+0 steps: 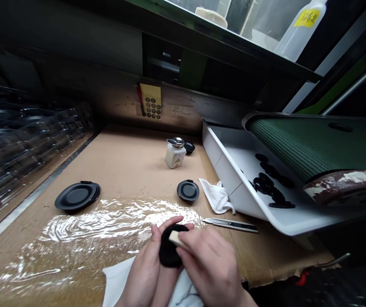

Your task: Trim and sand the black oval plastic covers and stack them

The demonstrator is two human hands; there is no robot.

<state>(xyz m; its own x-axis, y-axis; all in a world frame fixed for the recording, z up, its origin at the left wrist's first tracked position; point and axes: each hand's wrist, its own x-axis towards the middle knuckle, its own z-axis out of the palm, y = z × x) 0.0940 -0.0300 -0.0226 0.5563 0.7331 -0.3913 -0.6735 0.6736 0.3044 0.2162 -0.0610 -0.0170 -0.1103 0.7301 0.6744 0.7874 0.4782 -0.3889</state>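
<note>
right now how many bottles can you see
2: a squarish white bottle with a metal top on the cardboard, and a white bottle with a yellow label at upper right. Others may be hidden in the dark areas.

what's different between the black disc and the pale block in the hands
The black disc is dark and rounded, while the pale block is off-white with straight edges. The disc looks broader than the visible part of the block. The left hand holds the disc; the right hand grips the block. Both are held above the table.
</note>
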